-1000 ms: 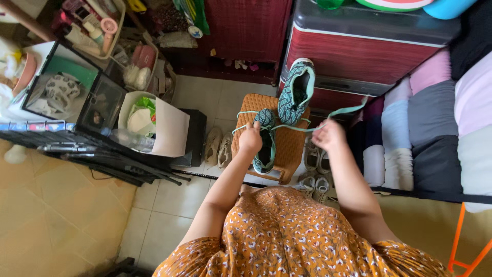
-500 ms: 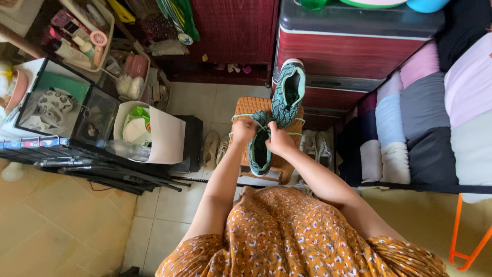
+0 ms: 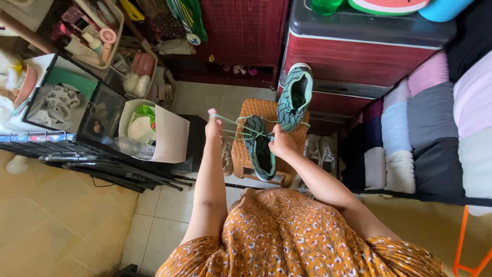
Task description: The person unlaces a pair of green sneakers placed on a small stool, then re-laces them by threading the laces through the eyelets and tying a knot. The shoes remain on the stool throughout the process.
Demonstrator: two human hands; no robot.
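Head view: left hand (image 3: 214, 125) now swung out to the left, off the woven stool (image 3: 294, 154), pinched on the mint lace (image 3: 233, 122) and drawing it taut; half a second ago sat close over the shoe beside the other hand. Right hand (image 3: 281, 145) kept low, closed on the lace at the tongue of the teal knit shoe (image 3: 259, 146), touching it. Shoe lying lengthwise on the stool, opening up, shifted little. Second teal shoe (image 3: 295, 97) leaning upright against the dark red chest (image 3: 359, 56), as before. Pale sneakers (image 3: 319, 151) on the tiled floor just beside the stool.
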